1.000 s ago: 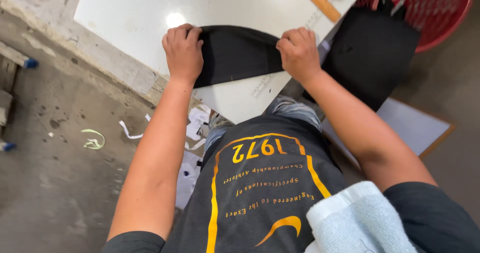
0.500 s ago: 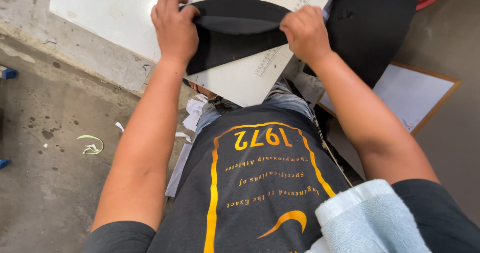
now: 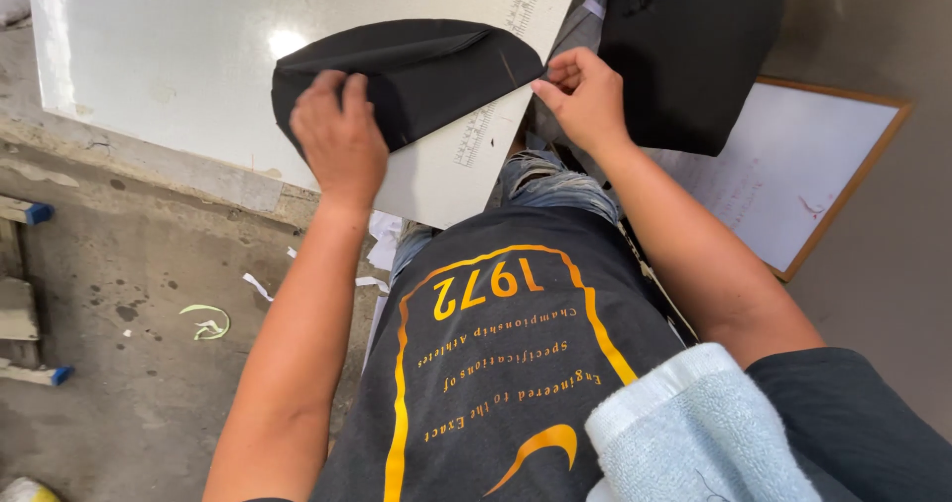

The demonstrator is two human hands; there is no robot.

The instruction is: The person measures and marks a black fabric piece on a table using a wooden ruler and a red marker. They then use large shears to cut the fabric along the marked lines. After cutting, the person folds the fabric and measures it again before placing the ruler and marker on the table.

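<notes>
A black, rounded piece of fabric point(image 3: 426, 65) lies folded over on a white board point(image 3: 169, 56). My left hand point(image 3: 339, 137) presses flat on the near left part of the fabric. My right hand point(image 3: 587, 93) pinches the fabric's pointed right tip at the board's edge, fingers closed on it. A printed ruler scale point(image 3: 496, 105) runs along the board beside that tip.
A second black fabric piece point(image 3: 694, 46) hangs to the right of the board. A wood-framed whiteboard point(image 3: 793, 180) lies on the floor at right. Paper scraps point(image 3: 208, 321) litter the concrete floor at left. A light blue towel point(image 3: 694, 433) rests on my right shoulder.
The view has shifted and the fabric now lies flatter on the board. My left hand went from gripping the fabric's edge to pressing on it. My right hand still pinches the right end.
</notes>
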